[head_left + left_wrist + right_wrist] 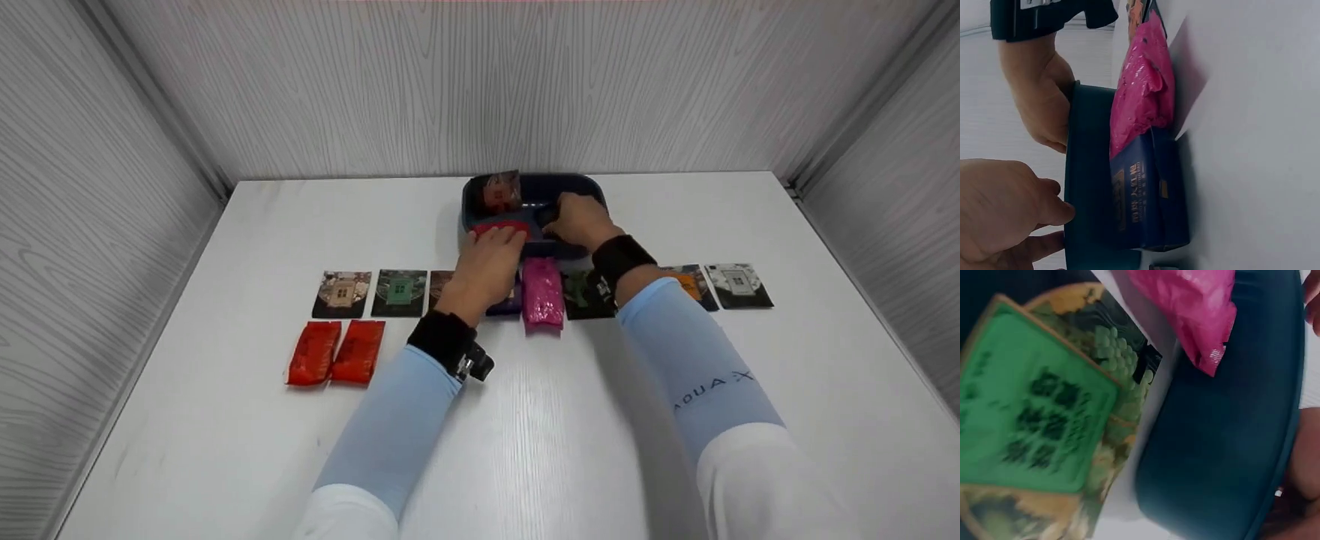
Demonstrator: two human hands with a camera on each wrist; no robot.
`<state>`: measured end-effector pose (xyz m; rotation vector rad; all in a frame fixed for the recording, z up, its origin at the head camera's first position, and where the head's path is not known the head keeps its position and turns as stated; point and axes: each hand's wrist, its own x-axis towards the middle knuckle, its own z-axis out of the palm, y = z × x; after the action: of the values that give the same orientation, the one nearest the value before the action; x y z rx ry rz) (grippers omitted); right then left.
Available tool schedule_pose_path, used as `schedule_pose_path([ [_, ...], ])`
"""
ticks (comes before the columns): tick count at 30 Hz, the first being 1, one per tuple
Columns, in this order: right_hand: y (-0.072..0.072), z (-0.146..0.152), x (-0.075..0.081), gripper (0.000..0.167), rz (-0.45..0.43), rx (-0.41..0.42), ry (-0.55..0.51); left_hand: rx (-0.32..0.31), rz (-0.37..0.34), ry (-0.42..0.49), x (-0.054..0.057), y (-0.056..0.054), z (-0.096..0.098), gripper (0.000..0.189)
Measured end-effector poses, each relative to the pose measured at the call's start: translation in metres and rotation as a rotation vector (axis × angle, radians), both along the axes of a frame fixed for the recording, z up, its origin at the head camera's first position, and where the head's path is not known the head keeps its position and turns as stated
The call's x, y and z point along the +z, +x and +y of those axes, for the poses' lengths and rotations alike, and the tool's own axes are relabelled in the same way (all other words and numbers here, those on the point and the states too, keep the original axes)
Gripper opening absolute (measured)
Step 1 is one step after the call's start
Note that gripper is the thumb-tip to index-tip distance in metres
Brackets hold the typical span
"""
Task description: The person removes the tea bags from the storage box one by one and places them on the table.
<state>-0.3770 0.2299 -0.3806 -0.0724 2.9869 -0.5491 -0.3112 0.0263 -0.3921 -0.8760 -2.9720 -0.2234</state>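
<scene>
A dark blue divided tray [471, 196] stands near the back of the white table. My left hand [487, 266] reaches over its front left part, fingertips touching a red packet [501, 226] inside. In the left wrist view, the left hand's thumb lies at the tray's rim. My right hand [581, 220] bends down into the tray's right side; its fingertips are mostly hidden, and what they touch is unclear. A clear-wrapped brownish packet [500, 192] lies in the back left compartment. In front of the tray are a pink packet [542, 295] and a dark blue box [1148, 191].
A row of printed cards runs before the tray, among them a beige one [342, 294], a green one [400, 292], an orange one [691, 286] and a grey one [739, 286]. Two red packets [313, 352] lie at front left. Wood-grain panels [480, 90] enclose the table.
</scene>
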Motion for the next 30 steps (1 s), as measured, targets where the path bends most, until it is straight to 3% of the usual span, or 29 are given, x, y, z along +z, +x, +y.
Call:
schedule_pose_path([
  [4, -0.005, -0.003, 0.006, 0.067, -0.077, 0.026, 0.038, 0.017, -0.014, -0.033, 0.001, 0.003, 0.004, 0.062],
  [11, -0.004, 0.0, 0.004, 0.049, 0.038, 0.074, -0.017, 0.023, -0.016, -0.061, 0.003, 0.003, 0.008, 0.063],
  [15, 0.0, 0.001, 0.006, 0.052, -0.023, 0.153, -0.054, 0.032, -0.025, -0.067, 0.005, 0.001, 0.007, 0.065],
  [18, 0.002, 0.003, 0.011, 0.048, -0.039, 0.164, -0.126, 0.034, -0.025, -0.059, 0.006, 0.0, 0.006, 0.064],
  [25, 0.007, 0.012, 0.015, 0.041, 0.095, 0.198, -0.259, 0.038, -0.029, -0.043, 0.007, -0.003, 0.005, 0.066],
  [30, 0.02, 0.013, 0.015, 0.029, 0.251, 0.13, -0.408, 0.072, -0.028, 0.064, 0.009, -0.005, 0.003, 0.065],
])
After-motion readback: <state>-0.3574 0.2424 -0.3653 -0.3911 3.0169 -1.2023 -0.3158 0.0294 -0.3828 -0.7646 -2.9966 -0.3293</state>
